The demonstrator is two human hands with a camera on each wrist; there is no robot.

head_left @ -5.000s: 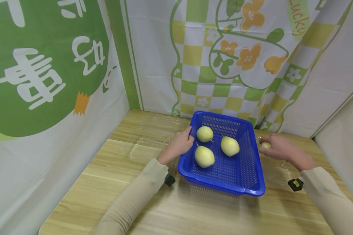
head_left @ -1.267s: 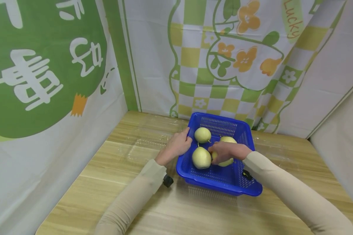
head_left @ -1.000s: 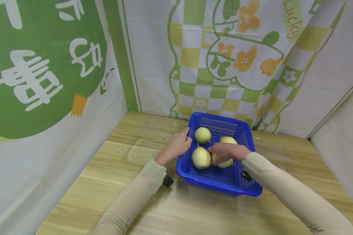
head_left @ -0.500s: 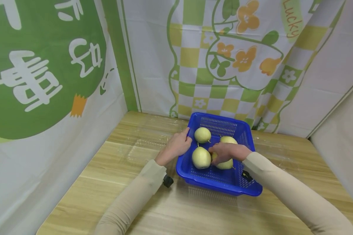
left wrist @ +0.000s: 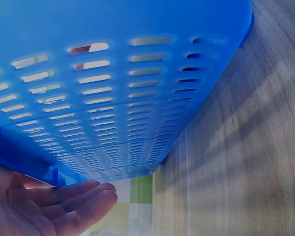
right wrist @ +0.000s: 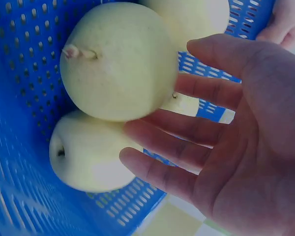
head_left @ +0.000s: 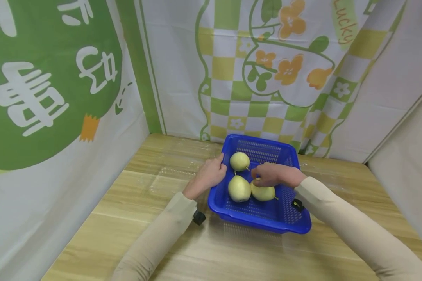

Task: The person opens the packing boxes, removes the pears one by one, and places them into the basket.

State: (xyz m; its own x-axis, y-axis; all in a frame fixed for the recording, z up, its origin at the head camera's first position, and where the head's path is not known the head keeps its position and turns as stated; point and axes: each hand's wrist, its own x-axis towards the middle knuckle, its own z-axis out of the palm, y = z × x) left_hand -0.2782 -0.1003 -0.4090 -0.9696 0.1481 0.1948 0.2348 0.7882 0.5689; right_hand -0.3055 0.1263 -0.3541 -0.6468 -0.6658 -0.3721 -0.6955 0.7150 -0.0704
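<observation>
Several pale yellow pears point(head_left: 239, 189) lie in the blue plastic basket point(head_left: 246, 223). My left hand point(head_left: 211, 173) grips the basket's left rim; the left wrist view shows its fingers point(left wrist: 83, 201) under the rim. Inside the basket, my right hand point(head_left: 272, 174) hovers over the near-right pear point(head_left: 263, 192), fingers spread and holding nothing. In the right wrist view its fingertips are right beside that pear point(right wrist: 120, 61), with another pear point(right wrist: 93, 155) below it. From the head view, the right hand hides the pear at the back right.
A clear plastic container point(head_left: 172, 177) lies on the wooden table point(head_left: 109, 230) left of the basket. More clear plastic point(head_left: 323, 175) lies to the right. A printed curtain point(head_left: 232, 78) hangs right behind the table.
Five seconds ago my right hand held a pear outside the basket's right side. It then set the pear inside, and now has let go and risen slightly. My left hand stays on the rim.
</observation>
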